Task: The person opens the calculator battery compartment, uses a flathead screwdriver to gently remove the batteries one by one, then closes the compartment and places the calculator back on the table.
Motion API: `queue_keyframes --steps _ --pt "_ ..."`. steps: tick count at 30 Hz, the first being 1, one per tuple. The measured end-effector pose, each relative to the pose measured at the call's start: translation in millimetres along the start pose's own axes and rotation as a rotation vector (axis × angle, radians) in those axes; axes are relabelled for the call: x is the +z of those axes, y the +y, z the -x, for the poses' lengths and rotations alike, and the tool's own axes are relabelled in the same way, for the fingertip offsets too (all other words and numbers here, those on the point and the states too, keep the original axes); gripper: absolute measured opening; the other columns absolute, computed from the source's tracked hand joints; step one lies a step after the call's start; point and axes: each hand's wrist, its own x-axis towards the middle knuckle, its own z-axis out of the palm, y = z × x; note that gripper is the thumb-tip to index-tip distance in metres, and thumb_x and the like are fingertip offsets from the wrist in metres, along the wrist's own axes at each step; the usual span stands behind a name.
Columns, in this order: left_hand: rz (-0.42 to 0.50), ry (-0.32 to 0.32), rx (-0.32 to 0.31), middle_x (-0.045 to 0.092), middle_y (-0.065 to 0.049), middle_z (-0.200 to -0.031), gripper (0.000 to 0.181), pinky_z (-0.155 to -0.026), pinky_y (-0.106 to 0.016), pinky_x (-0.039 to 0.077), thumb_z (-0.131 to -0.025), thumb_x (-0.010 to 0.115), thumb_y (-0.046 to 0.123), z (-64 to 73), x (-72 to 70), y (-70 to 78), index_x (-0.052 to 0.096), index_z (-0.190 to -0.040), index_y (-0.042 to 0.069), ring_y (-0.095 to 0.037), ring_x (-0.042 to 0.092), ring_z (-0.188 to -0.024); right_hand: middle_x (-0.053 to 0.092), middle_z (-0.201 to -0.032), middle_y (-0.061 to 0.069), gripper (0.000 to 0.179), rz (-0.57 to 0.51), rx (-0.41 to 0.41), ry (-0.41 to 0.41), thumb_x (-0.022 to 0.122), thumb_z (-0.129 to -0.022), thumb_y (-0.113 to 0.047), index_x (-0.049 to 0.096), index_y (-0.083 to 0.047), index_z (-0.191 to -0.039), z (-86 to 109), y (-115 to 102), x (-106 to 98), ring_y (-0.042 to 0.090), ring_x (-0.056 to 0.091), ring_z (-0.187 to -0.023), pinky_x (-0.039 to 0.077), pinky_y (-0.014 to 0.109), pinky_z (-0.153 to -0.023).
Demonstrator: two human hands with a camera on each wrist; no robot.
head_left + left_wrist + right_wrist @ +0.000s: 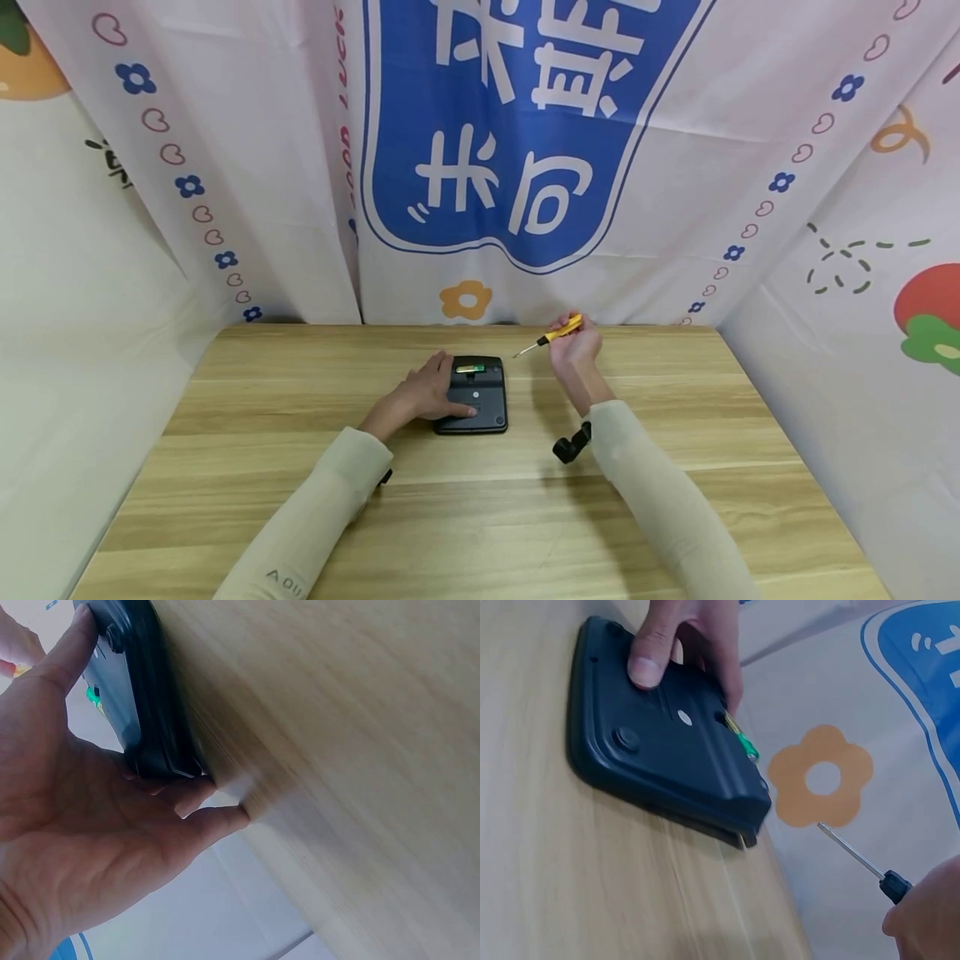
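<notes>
Head view is looking forward-down from above left grip (429, 392) and right grip (577, 345), well back. Left wrist view is facing left grip, close; right wrist view is looking past right grip; both are sharing black device (491, 402).

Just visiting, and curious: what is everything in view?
table: one, light wood, foreground
device: one, black, on the table, underside up
battery: one, green and gold, on the device
screwdriver: one, yellow and black, right of the device
printed cloth: count unclear, mainly white and blue, behind the table
sleeves: two, beige, near side
gadgets: two, black, one by each sleeve
left hand: one, bare, gripping the device
right hand: one, bare, holding the screwdriver
</notes>
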Motion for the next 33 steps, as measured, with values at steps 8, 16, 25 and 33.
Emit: queue_keyframes --steps 8,16,25,33 --pt "-0.002 0.0 -0.004 0.012 -0.026 -0.175 0.111 -0.127 -0.064 0.019 -0.096 0.075 0.054 0.4 -0.2 -0.2 0.014 -0.167 -0.005 -0.039 0.016 -0.162 0.039 -0.087 0.004 0.027 -0.021 0.002 0.021 0.03 -0.116 -0.02 0.044 -0.007 -0.097 -8.0 -23 -1 0.016 0.037 -0.073 0.033 0.025 -0.07" --pt "-0.013 0.003 -0.005 0.013 -0.026 -0.174 0.111 -0.127 -0.063 0.019 -0.096 0.075 0.055 -0.3 0.8 0.3 0.014 -0.167 -0.005 -0.04 0.017 -0.162 0.041 -0.085 0.004 0.028 -0.023 -0.009 0.047 0.031 -0.116 -0.022 0.046 -0.008 -0.099 -13.7 -47 -2 0.017 0.037 -0.072 0.033 0.028 -0.068" --pt "-0.012 0.009 -0.009 0.014 -0.027 -0.174 0.111 -0.127 -0.064 0.019 -0.096 0.075 0.055 -0.4 2.4 -0.3 0.015 -0.167 -0.006 -0.04 0.017 -0.162 0.043 -0.086 0.004 0.028 -0.009 -0.025 0.046 0.03 -0.117 -0.025 0.047 -0.007 -0.104 -21.2 -74 -5 0.017 0.039 -0.072 0.034 0.028 -0.067" --pt "-0.013 0.004 -0.01 0.013 -0.026 -0.174 0.112 -0.128 -0.063 0.019 -0.096 0.075 0.056 0.3 1.8 0.1 0.014 -0.167 -0.006 -0.039 0.017 -0.162 0.043 -0.086 0.004 0.029 0.026 -0.061 0.039 0.031 -0.117 -0.024 0.048 -0.008 -0.1 -26.8 -98 -9 0.017 0.038 -0.074 0.036 0.029 -0.068"
